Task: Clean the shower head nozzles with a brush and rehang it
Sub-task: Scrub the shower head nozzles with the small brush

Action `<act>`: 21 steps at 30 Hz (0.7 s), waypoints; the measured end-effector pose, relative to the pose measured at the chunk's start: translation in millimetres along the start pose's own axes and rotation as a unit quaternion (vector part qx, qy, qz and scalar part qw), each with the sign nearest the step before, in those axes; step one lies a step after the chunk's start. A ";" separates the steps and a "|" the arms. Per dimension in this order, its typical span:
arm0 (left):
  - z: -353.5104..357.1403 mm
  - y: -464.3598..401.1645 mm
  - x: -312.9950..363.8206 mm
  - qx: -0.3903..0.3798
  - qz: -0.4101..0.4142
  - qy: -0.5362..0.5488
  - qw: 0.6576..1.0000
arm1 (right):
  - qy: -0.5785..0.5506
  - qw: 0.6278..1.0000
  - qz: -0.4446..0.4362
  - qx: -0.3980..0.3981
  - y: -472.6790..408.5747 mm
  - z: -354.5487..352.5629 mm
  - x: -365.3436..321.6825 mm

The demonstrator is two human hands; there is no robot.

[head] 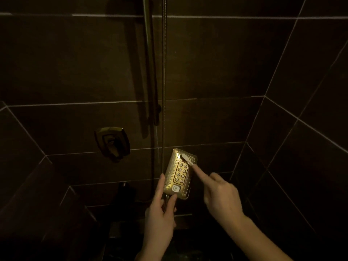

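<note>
A rectangular gold shower head (178,176) with many small nozzle holes, a central block of larger nozzles and a white button faces me in a dark tiled shower. My left hand (160,210) grips its handle just below the face, with a finger along its left edge. My right hand (220,194) holds a small white brush (186,160). The index finger lies stretched along the handle. The brush head rests on the upper right part of the nozzle face. The handle is mostly hidden by the finger.
A vertical slide bar (150,63) and the hose (164,81) run down the dark tiled wall ahead. A metal valve handle (113,143) sits on the wall to the left. Side walls close in left and right.
</note>
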State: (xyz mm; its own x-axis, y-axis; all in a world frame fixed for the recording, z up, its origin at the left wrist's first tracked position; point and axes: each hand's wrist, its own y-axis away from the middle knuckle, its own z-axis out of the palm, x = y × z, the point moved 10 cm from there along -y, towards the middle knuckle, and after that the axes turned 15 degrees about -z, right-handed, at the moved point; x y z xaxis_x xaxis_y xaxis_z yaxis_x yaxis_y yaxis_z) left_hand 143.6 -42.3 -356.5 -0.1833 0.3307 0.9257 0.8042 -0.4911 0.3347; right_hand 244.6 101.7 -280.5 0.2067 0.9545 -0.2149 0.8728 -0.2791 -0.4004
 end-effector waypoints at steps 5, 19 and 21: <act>-2.7 -1.6 -2.5 0.013 -0.016 0.019 1.000 | -0.012 0.989 -0.111 -0.100 19.7 36.3 -54.5; -3.5 -2.0 -10.6 0.004 -0.023 0.038 0.999 | 0.043 0.997 -0.061 -0.035 6.2 7.3 -16.0; -2.7 -3.1 -9.8 0.003 -0.022 0.042 0.999 | 0.039 0.986 -0.136 -0.086 17.3 27.6 -45.3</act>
State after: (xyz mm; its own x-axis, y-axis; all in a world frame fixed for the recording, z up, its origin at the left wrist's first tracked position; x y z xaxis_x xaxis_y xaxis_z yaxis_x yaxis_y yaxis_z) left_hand 141.4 -46.2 -366.2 -0.2646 0.2829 0.9219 0.7981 -0.4724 0.3740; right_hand 238.2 50.8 -302.2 -0.0175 0.9986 -0.0494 0.9613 0.0033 -0.2753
